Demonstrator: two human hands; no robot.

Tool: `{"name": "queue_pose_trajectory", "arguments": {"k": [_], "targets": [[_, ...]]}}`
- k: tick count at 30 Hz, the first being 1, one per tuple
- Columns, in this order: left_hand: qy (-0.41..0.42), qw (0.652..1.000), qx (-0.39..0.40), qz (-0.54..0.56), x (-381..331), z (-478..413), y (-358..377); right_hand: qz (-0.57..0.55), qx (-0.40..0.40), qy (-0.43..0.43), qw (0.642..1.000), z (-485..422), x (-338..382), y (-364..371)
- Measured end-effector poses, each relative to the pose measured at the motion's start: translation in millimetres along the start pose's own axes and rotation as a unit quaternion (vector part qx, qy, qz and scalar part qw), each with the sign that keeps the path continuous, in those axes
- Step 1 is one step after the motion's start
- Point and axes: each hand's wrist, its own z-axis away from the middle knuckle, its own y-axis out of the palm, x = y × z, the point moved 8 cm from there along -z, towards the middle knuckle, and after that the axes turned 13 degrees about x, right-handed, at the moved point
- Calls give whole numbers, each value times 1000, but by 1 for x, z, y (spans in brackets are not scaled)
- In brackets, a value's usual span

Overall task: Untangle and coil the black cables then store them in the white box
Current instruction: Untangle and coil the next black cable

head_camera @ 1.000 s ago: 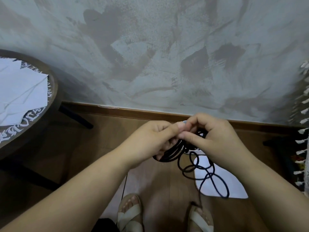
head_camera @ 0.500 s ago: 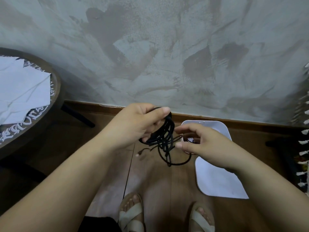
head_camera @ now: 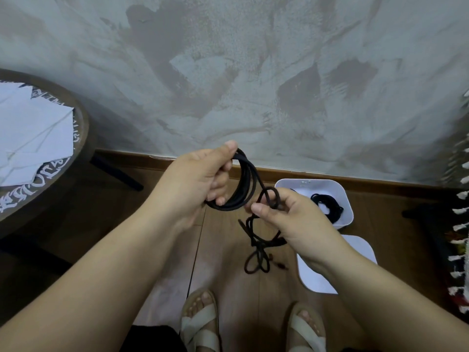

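My left hand grips a coil of black cable, held up in front of the wall with several loops gathered. My right hand pinches the loose stretch of the same cable just right of the coil, where it forms a small loop. Below that hand the tail hangs in a tangle, its plug end dangling above the floor. The white box stands open on the floor by the skirting board, behind my right hand, with another black cable lying inside. Its white lid lies flat on the floor nearer to me.
A round dark table with white papers stands at the left. The grey plastered wall is close ahead. A fringed textile hangs at the right edge. My sandalled feet rest on the wooden floor below.
My hands have drawn apart and the left has lifted the coil. The right hand now pinches the loose cable, and the open box with a cable inside has come into view.
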Motion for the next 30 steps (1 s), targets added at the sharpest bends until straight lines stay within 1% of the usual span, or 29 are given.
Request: {"name": "queue_pose_trajectory", "arguments": {"k": [4, 6, 7, 8, 10, 12, 15, 17, 18, 19, 21, 22, 24, 26, 28, 30], "targets": [[19, 997, -37, -62, -7, 1, -13, -33, 40, -1, 999, 2, 6, 5], [20, 993, -53, -105, -8, 2, -14, -35, 33, -10, 999, 4, 11, 5], [17, 988, -60, -144, -8, 3, -12, -40, 23, -18, 999, 5, 14, 4], [14, 978, -66, -196, -8, 3, -10, -40, 15, -29, 999, 6, 18, 4], [19, 946, -79, -313, -10, 4, -5, -40, 1, -38, 998, 7, 21, 2], [31, 916, -104, -386, -12, 4, -3, -81, -26, -28, 996, 7, 17, -4], [39, 901, -139, -410, -13, 3, -10, -183, -58, -26, 981, 7, 12, -18], [37, 900, -146, -410, -13, 3, -15, -200, -70, -32, 977, 5, 12, -28], [34, 912, -132, -386, -12, 2, -15, -193, -80, -32, 977, 5, 13, -35], [31, 936, -108, -334, -10, 1, -14, -182, -92, -32, 979, 4, 13, -44], [21, 980, -44, -194, -6, -1, -8, -143, -106, -23, 984, 4, 14, -60], [12, 990, -10, -137, -5, 0, -4, -98, -106, -8, 989, 5, 16, -67], [5, 997, 47, -61, -6, 2, 2, 45, -98, 31, 994, 6, 18, -76], [-2, 997, 73, 7, -8, 3, 3, 159, -80, 47, 983, 6, 18, -77], [-15, 992, 84, 88, -6, 2, 2, 230, -47, 61, 970, 3, 16, -70], [-31, 979, 90, 178, -2, 0, 3, 285, -4, 94, 954, 0, 7, -60]]}}
